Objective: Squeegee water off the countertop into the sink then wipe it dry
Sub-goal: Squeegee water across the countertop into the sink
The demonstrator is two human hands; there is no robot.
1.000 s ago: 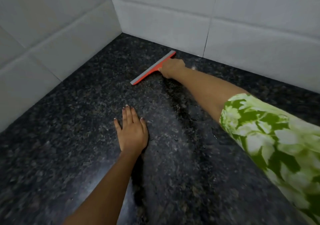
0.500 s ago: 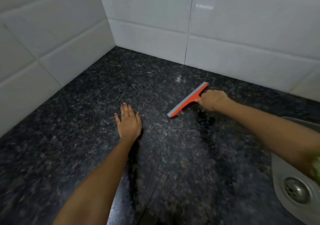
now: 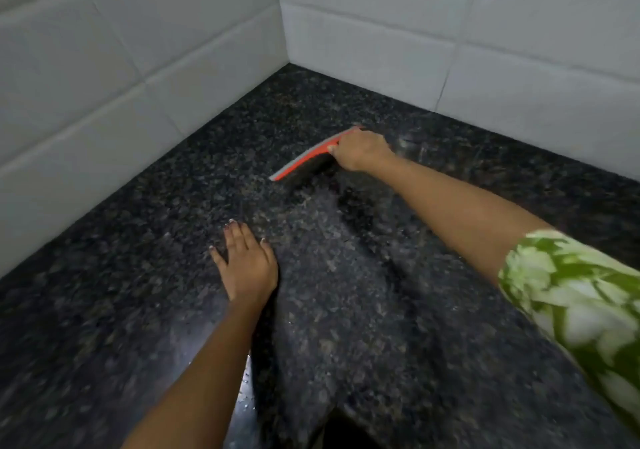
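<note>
Right hand: you are closing your right hand [image 3: 362, 152] around the squeegee [image 3: 304, 161], gripping its near end so the blade is lying angled on the stone.
Squeegee: it is sitting near the back corner, close to the white tiled wall [image 3: 381, 50], likely placed there to start a stroke from the far edge.
Left hand: you are pressing your left hand [image 3: 247, 265] flat, fingers spread, holding nothing, probably bracing your reach.
Countertop: the dark countertop [image 3: 104, 310] is showing a few droplets near your left forearm; elsewhere wetness is hard to judge through blur.
Sink: it is lying out of view.
</note>
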